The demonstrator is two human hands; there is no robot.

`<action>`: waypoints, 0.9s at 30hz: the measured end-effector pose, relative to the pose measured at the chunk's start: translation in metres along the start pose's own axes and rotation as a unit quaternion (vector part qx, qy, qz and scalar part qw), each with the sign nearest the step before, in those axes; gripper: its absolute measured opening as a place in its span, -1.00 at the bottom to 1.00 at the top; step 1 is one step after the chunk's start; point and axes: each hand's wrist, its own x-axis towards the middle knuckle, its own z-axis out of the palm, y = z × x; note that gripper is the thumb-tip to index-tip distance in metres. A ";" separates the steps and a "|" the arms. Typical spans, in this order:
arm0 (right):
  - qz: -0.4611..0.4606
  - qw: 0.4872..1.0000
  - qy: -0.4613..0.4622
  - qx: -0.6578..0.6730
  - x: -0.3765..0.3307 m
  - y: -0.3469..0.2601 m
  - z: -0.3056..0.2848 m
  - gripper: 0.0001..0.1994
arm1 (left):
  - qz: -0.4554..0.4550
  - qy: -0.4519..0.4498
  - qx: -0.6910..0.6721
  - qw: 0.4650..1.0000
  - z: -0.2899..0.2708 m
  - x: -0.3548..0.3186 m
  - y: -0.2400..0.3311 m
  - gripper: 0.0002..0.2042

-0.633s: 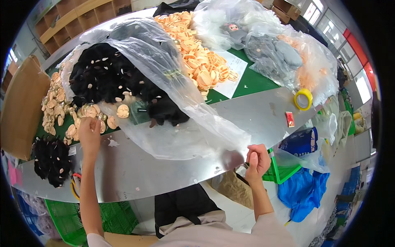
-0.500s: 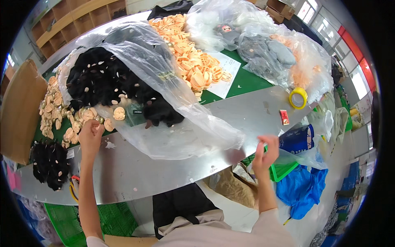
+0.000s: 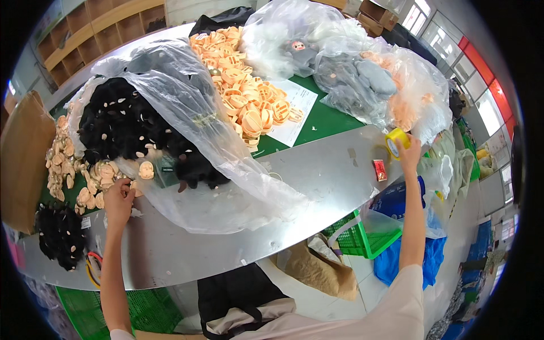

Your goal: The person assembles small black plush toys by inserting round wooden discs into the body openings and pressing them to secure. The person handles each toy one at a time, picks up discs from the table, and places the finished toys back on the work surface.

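My right hand [image 3: 410, 154] has its fingers on the right side of a yellow roll of tape [image 3: 391, 148], gripping its rim at the table's right part. At the left, my left hand [image 3: 119, 199] is closed with fingertips pinched; whatever they hold is hidden. Right beside those fingertips lies a peach face-shaped piece [image 3: 135, 188]. Another round face piece [image 3: 146, 170] rests on the clear plastic bag [image 3: 226, 212] beyond. Black plush items [image 3: 127, 122] with pale bits spill from the bag's mouth.
Peach plastic shells [image 3: 249, 105] are heaped at the back, beside a paper sheet [image 3: 294, 110]. Clear bags [image 3: 362, 73] fill the back right. A small red packet [image 3: 379, 170] lies near the tape. Green crates [image 3: 362, 238] stand below the metal table edge [image 3: 226, 271].
My right hand has moved right and away from me, from above the table's front edge to the tape roll. My left hand stays near the face pieces. The whole view has shifted slightly.
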 end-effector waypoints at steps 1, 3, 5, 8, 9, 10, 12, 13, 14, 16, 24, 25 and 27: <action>-0.048 0.999 -0.009 -0.004 -0.012 -0.041 0.004 -0.61 | -0.012 -0.002 0.012 1.000 -0.004 -0.002 -0.003 -0.77; -0.078 0.993 -0.037 -0.074 -0.031 -0.066 0.019 -0.64 | -0.019 -0.015 0.017 1.000 -0.003 0.002 0.001 -0.81; -0.067 0.990 -0.044 -0.117 -0.032 -0.066 0.018 -0.65 | -0.003 0.023 -0.005 1.000 -0.002 0.001 0.005 -0.91; -0.024 0.995 -0.008 -0.092 -0.027 -0.051 0.021 -0.63 | -0.017 0.041 -0.002 0.999 -0.010 0.002 0.005 -0.93; -0.033 0.997 0.023 -0.062 -0.019 -0.038 0.017 -0.64 | -0.005 0.045 -0.027 0.999 -0.008 0.003 0.002 -0.92; -0.042 0.997 0.055 -0.034 -0.015 -0.025 0.013 -0.65 | 0.007 0.048 -0.053 0.997 -0.007 0.003 -0.004 -0.91; -0.006 0.998 0.024 -0.061 -0.027 -0.053 -0.001 -0.64 | 0.001 0.046 -0.072 0.996 -0.010 -0.003 -0.013 -0.87; 0.012 0.997 0.010 -0.071 -0.036 -0.075 -0.012 -0.64 | -0.009 0.040 -0.070 0.997 -0.013 -0.006 -0.015 -0.85; 0.076 0.990 -0.089 -0.081 -0.046 -0.090 -0.021 -0.61 | -0.019 0.032 -0.068 0.997 -0.014 -0.009 -0.016 -0.82; 0.099 0.971 -0.192 -0.106 -0.077 -0.104 -0.034 -0.56 | -0.025 0.016 -0.073 0.997 -0.007 -0.010 0.005 -0.79; 0.028 0.987 -0.159 0.017 -0.071 -0.097 -0.027 -0.71 | 0.007 -0.023 0.046 0.999 0.006 0.006 0.023 -0.70; 0.039 0.985 -0.165 0.020 -0.063 -0.100 -0.028 -0.72 | 0.008 -0.027 0.041 0.999 0.008 0.008 0.020 -0.72; 0.026 0.986 -0.158 0.041 -0.049 -0.109 -0.028 -0.75 | 0.004 -0.033 0.032 0.999 0.009 0.007 0.010 -0.77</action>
